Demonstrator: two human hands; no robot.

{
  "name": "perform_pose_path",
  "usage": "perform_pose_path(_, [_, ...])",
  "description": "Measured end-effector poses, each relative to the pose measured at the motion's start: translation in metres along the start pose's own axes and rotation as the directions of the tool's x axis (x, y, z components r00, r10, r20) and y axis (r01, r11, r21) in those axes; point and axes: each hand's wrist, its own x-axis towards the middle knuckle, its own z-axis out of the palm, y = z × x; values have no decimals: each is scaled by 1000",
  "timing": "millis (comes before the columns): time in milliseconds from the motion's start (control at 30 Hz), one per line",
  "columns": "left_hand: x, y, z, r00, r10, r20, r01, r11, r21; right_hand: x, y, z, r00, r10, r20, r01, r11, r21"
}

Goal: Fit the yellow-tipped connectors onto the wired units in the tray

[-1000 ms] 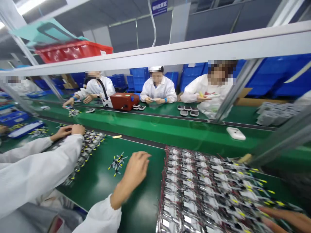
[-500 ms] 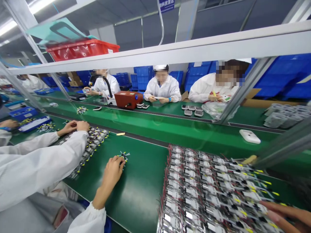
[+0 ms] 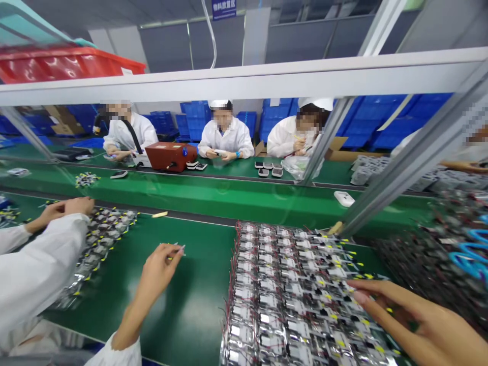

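Observation:
My left hand (image 3: 158, 269) is over the green mat (image 3: 190, 310), its fingers closed in a pinch on a small bundle of wired parts (image 3: 182, 249). Only pale tips and a bit of yellow show past the fingertips. My right hand (image 3: 419, 317) reaches in from the right over rows of wired assemblies (image 3: 282, 290). Its thumb and forefinger are slightly apart, close to the yellow-tipped wire ends on the right side of the rows. These assemblies have silvery bodies, white labels and thin red and black wires.
To my left a co-worker's hands (image 3: 74, 207) work over another batch of assemblies (image 3: 101, 236). A metal post (image 3: 381, 183) and a white shelf beam (image 3: 244, 76) stand in front. Dark wired parts (image 3: 423, 254) lie at right, near a coiled blue hose (image 3: 470, 254).
The view has swung right. The small bundle that lay at my left fingertips on the mat is now mostly hidden in the pinch. My right hand has come further into view over the rows.

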Motion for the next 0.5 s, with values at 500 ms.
perform_pose_path(500, [-21, 215, 115, 790, 194, 582, 429, 503, -750, 24, -72, 51, 988, -142, -55, 148, 981, 122])
